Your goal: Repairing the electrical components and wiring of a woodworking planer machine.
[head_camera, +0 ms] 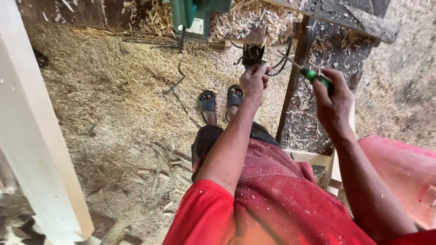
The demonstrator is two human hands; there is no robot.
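The left hand (253, 81) pinches with its fingertips a small black electrical box (252, 54) with wires just below the green machine (195, 16), while the right hand (334, 102) is closed around a green-handled screwdriver (305, 71) whose tip points toward this box, above the floor covered with wood shavings (113, 90)

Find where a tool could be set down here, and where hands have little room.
Free: the shavings-covered floor between the pale beam and the sandalled feet. Crowded: around the black box, where wires, the left hand and the right hand's green-handled screwdriver meet.
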